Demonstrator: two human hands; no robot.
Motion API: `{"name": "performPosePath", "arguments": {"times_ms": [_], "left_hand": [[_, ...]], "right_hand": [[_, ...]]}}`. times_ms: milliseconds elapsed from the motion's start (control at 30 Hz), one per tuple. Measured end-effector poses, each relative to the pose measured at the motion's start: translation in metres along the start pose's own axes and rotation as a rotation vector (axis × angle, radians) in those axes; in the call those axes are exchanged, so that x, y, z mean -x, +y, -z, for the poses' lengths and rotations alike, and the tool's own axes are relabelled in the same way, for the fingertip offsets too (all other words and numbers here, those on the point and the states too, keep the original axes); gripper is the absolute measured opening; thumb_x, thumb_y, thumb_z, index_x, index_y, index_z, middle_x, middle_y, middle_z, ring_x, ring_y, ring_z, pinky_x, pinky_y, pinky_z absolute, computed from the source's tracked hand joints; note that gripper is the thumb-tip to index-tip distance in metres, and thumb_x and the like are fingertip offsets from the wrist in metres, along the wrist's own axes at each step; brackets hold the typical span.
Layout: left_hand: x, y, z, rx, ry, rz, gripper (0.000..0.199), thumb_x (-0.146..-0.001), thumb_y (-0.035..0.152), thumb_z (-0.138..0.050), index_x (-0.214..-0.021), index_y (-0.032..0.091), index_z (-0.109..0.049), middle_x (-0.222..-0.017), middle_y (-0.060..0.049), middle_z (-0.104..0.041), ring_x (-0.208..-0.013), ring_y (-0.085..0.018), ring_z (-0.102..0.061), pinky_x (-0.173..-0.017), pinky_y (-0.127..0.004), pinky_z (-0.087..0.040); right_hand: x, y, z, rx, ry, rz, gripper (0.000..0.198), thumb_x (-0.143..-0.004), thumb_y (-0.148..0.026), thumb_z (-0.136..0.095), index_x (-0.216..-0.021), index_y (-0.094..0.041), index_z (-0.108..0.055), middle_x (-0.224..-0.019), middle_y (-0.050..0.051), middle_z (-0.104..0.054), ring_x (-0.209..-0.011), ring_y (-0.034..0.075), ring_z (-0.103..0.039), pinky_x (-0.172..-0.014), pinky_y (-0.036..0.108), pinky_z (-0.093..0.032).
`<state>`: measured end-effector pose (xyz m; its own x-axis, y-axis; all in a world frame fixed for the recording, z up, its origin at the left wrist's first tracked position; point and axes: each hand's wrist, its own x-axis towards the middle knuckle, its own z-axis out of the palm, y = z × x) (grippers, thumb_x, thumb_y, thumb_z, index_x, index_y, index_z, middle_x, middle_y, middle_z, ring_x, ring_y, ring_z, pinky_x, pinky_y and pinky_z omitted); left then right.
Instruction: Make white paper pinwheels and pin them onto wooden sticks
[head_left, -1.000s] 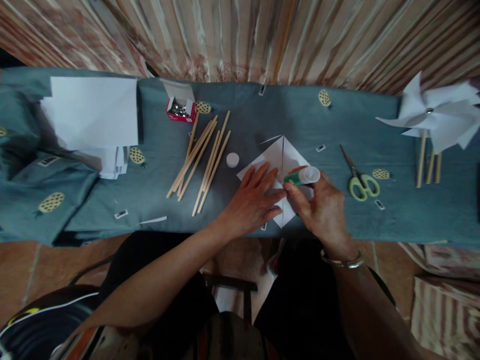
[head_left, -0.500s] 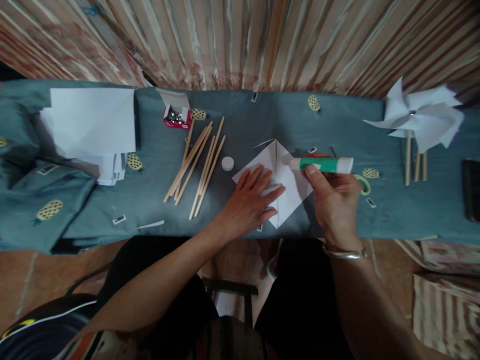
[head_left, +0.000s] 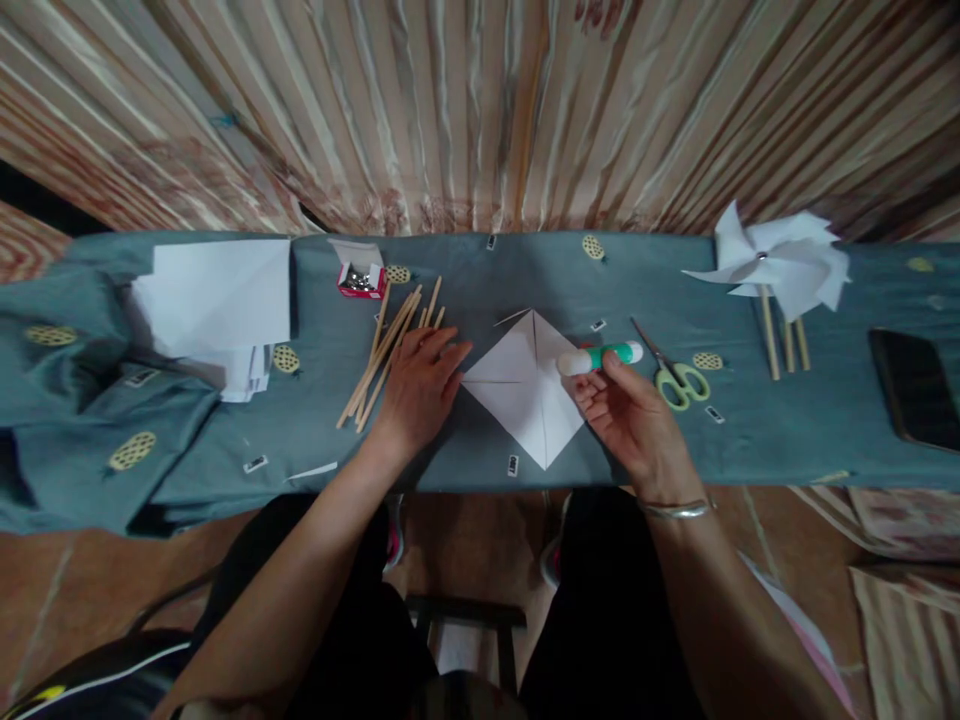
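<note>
Near edge: loose paper sliver (head_left: 313, 470) on the table (head_left: 652, 455), left of the paper square (head_left: 517, 400); could stick to anything gluey. Square lies flat, I count at least 3 slits running in from its corners. Neither hand visibly pins it, so a push could skid it or tear a slit further.

Right hand (head_left: 626, 405) has its grip clamped on the glue stick (head_left: 596, 357), above the square's right side. Can't tell if the tip is capped; if bare, my worry is a wrist dip smearing the wrong spot. Left hand (head_left: 420, 380) is over the wooden sticks (head_left: 376, 358), left of the square, digits slightly apart; can't tell if it's closed on any. A careless sweep could roll sticks into the square.

Scissors (head_left: 670, 367) right of the square: a wide right elbow could snag them. Beyond and left of the square, open box of metal bits (head_left: 363, 285): a shoved stick could spill it.
</note>
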<state>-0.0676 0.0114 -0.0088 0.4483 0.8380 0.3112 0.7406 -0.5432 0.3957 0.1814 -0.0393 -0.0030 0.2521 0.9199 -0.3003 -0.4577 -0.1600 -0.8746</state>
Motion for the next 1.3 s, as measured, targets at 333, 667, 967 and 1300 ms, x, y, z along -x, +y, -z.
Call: {"name": "performPosePath", "arguments": {"times_ms": [333,667,967,1300], "left_hand": [[0.004,0.014,0.009,0.954,0.194,0.420,0.029,-0.077,0.028,-0.074,-0.104,0.020,-0.074,-0.103,-0.007,-0.075,-0.092,-0.021,-0.068,-0.088,-0.038,-0.055],[0.016,0.040,0.007,1.465,0.033,0.574,0.030,-0.064,0.022,-0.085,-0.093,0.020,-0.077,-0.094,-0.003,-0.076,-0.091,-0.017,-0.070,-0.092,-0.035,-0.053],[0.015,0.038,0.005,1.503,0.037,0.554,0.030,-0.063,0.022,-0.086,-0.092,0.020,-0.078,-0.093,-0.002,-0.076,-0.087,-0.014,-0.068,-0.088,-0.031,-0.052],[0.016,0.037,0.006,1.448,0.013,0.525,0.029,-0.064,0.022,-0.086,-0.092,0.021,-0.078,-0.094,-0.003,-0.076,-0.088,-0.015,-0.068,-0.090,-0.031,-0.051]], "right_hand": [[0.017,0.002,-0.015,-0.032,-0.132,0.003,0.019,-0.069,-0.033,-0.081,-0.080,-0.023,-0.069,-0.079,-0.001,-0.076,-0.075,0.017,-0.074,-0.085,0.035,-0.063],[0.028,0.009,-0.034,-0.091,-0.204,-0.083,0.028,-0.066,-0.029,-0.085,-0.090,-0.021,-0.072,-0.080,-0.002,-0.076,-0.076,0.013,-0.075,-0.078,0.024,-0.063],[0.028,0.010,-0.034,-0.021,-0.189,-0.064,0.028,-0.061,-0.030,-0.089,-0.084,-0.024,-0.075,-0.082,-0.004,-0.076,-0.073,0.011,-0.072,-0.073,0.021,-0.062],[0.030,0.008,-0.032,0.101,-0.177,-0.021,0.031,-0.056,-0.033,-0.092,-0.083,-0.028,-0.076,-0.079,-0.005,-0.075,-0.068,0.010,-0.068,-0.068,0.024,-0.060]]}}
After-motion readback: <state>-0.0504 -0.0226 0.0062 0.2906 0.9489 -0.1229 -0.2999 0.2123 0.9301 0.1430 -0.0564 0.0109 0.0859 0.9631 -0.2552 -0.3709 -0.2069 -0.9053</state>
